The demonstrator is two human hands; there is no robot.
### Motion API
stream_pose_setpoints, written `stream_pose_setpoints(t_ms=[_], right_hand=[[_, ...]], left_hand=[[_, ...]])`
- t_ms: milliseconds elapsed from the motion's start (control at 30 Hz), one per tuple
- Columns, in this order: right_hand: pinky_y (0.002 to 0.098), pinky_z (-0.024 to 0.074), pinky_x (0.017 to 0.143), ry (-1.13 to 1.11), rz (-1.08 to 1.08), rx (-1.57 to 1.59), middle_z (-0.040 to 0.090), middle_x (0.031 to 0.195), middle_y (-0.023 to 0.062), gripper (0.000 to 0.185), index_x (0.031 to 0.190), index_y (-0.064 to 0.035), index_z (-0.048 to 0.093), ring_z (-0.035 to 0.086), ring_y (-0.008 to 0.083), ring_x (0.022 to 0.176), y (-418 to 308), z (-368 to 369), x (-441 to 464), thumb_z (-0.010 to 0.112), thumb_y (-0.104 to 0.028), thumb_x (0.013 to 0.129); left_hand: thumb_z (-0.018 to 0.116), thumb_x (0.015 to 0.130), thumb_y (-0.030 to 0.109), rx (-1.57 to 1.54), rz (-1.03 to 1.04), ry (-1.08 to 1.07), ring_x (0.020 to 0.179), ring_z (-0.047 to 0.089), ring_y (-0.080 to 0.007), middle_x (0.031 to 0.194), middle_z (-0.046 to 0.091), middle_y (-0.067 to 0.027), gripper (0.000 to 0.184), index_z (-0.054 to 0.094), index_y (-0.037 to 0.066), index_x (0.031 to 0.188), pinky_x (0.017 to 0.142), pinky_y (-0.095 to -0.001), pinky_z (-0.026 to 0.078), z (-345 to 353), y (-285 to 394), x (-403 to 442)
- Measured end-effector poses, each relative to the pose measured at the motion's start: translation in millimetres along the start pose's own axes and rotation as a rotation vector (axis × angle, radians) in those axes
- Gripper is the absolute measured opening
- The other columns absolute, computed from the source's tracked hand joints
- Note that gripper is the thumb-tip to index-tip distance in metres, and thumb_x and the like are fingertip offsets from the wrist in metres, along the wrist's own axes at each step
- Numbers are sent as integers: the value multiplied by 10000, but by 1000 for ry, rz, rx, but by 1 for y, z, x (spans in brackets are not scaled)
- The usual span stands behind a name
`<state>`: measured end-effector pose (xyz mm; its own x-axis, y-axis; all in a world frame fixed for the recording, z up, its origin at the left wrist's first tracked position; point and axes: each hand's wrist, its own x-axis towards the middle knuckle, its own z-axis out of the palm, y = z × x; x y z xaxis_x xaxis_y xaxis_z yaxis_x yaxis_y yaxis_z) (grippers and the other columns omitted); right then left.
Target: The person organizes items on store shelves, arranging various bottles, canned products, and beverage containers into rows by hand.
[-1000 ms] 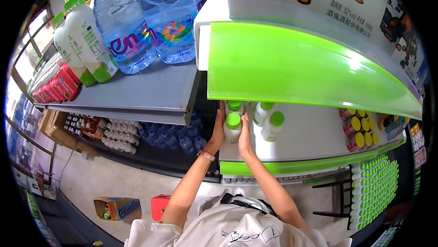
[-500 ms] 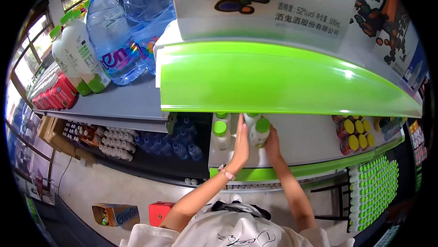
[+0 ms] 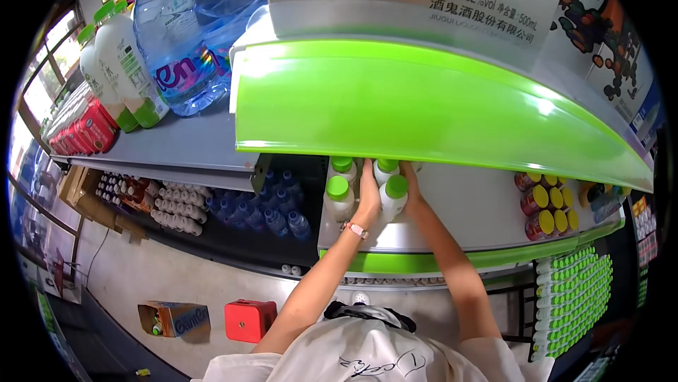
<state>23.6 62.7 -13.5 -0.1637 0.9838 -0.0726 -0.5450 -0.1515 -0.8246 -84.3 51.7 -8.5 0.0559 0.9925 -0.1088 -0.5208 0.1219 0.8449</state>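
Note:
Two white bottles with green caps stand one behind the other on the white shelf, the front bottle (image 3: 393,203) nearer me. My left hand (image 3: 368,190) lies along their left side with its fingers stretched toward the back. Along their right side is my right hand (image 3: 412,187), so the bottles are held between both hands. Some of my fingertips are hidden under the green shelf edge (image 3: 424,103). Just left of my left hand stands another pair of similar bottles, its front bottle (image 3: 340,202) upright.
Yellow-lidded jars (image 3: 540,223) stand at the shelf's right. Blue bottles (image 3: 276,221) fill the lower shelf at left. Large water bottles (image 3: 176,64) stand above left. An open carton (image 3: 189,320) and a red box (image 3: 244,320) sit on the floor.
Over the last second, both hands have shifted from the left pair of bottles to the pair on its right. That right pair now stands slightly nearer the left pair. The view has shifted.

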Motion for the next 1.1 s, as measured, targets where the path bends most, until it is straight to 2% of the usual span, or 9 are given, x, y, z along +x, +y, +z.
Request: stream_pose_setpoints(t_ms=[233, 300, 333, 433, 500, 600, 667, 767, 1100], right_hand=[[307, 432, 922, 24, -206, -136, 538, 1225, 73, 520, 1289, -10, 467, 534, 163, 1085, 5, -1, 26, 377, -426, 990], [301, 431, 918, -70, -292, -231, 534, 1231, 66, 474, 1279, -10, 480, 532, 152, 1085, 14, -20, 51, 398, -381, 996], [287, 424, 913, -58, -163, -7, 546, 1195, 51, 414, 1255, -13, 504, 524, 138, 1071, 11, -18, 53, 422, -328, 1000], [279, 398, 939, -37, -318, 90, 542, 1198, 42, 424, 1274, -11, 494, 502, 138, 1093, 19, -14, 62, 433, -328, 999], [273, 361, 984, -36, -351, 7, 522, 1249, 41, 490, 1317, -13, 463, 473, 147, 1142, 19, -14, 56, 426, -380, 995], [272, 352, 999, -1, -246, 8, 512, 1276, 46, 530, 1331, -21, 454, 468, 152, 1159, 13, -4, 36, 417, -424, 989], [270, 359, 992, -4, -282, -53, 520, 1266, 50, 546, 1327, -29, 459, 474, 152, 1149, 8, -1, 34, 408, -452, 985], [281, 345, 1007, -30, -159, 52, 496, 1297, 60, 578, 1349, -29, 427, 457, 166, 1173, 1, 2, 36, 410, -470, 977], [308, 275, 1068, -71, -308, -10, 379, 1433, 73, 623, 1430, -22, 308, 367, 192, 1287, -4, -7, 44, 376, -455, 988]], left_hand=[[312, 992, 452, -18, -48, 3, 1213, 472, -188, 1317, 500, -89, 572, 385, 27, 1368, 1010, -297, 357, 14, 20, 1], [319, 990, 437, 50, 18, 42, 1295, 388, -195, 1415, 412, -89, 598, 313, 28, 1427, 1058, -295, 289, 15, 19, 6], [320, 989, 435, 71, 79, 56, 1313, 366, -194, 1437, 388, -87, 607, 290, 30, 1441, 1068, -295, 272, 17, 20, 4], [330, 987, 444, 67, 77, 83, 1323, 351, -199, 1454, 371, -85, 625, 274, 33, 1455, 1073, -293, 266, 22, 23, 2], [272, 992, 484, 6, 36, -113, 1417, 186, -207, 1546, 197, -95, 675, 160, 41, 1489, 1127, -288, 168, 4, 8, 25], [330, 986, 481, -42, 10, -104, 1277, 388, -201, 1409, 404, -99, 630, 311, 28, 1423, 1054, -291, 297, 3, 8, 24], [347, 986, 464, -24, 56, -71, 1264, 427, -205, 1388, 449, -106, 610, 362, 23, 1407, 1059, -296, 306, 8, 12, 25], [326, 987, 447, 0, 114, -29, 1297, 382, -218, 1418, 403, -116, 605, 343, 21, 1417, 1078, -309, 277, 6, 7, 34], [257, 990, 391, 53, 234, -37, 1396, 249, -257, 1509, 267, -147, 594, 285, 12, 1447, 1135, -345, 194, -18, -27, 88]])
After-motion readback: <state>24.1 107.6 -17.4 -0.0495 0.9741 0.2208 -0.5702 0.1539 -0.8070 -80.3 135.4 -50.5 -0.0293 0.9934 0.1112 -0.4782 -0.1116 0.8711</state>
